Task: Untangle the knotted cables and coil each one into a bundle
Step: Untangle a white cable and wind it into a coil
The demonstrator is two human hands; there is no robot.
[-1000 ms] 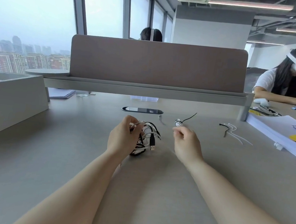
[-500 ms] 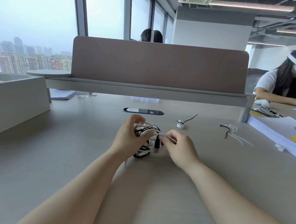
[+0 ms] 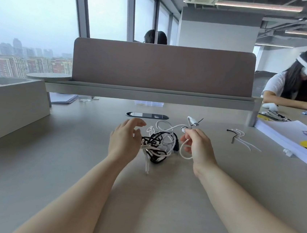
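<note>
Two hands: both are up over the table (image 3: 158, 202), one on each side of the cable knot (image 3: 158, 145).
Where the knot is: in the middle, on the near part of the table, right between the hands. It is black and white cables all mixed up, and it touches the palm side of the left hand.
Right hand (image 3: 198, 147): thumb and finger pinch a white cable (image 3: 185, 157). Its plug (image 3: 193, 121) pokes up past the fingers, toward the far side. A loop of it hangs under the hand.
Left hand (image 3: 124, 139): the top fingers are loose and spread and hold nothing. The lower fingers are hidden behind the hand, so I cannot tell if they hold the knot.
Which way: the white cable runs from the right hand's pinch to the left, into the knot. The knot lies just left of that pinch. The left hand is the nearer one to the knot. I think the right hand needs to pull to the right while the left hand keeps the knot back.
Hard to see: where the white cable goes inside the knot, and how many cables there are. A hanging plug (image 3: 146, 169) dangles under the knot, so I cannot tell if the knot sits on the table. A small round thing (image 3: 184, 129) peeks out behind the right fingers; I cannot tell what it is.
Other things: some ties (image 3: 241, 138) lie well off to the right, with a paper pile (image 3: 286, 141) past them.
How far along: the knot looks big, so I think most of the job is left.
</note>
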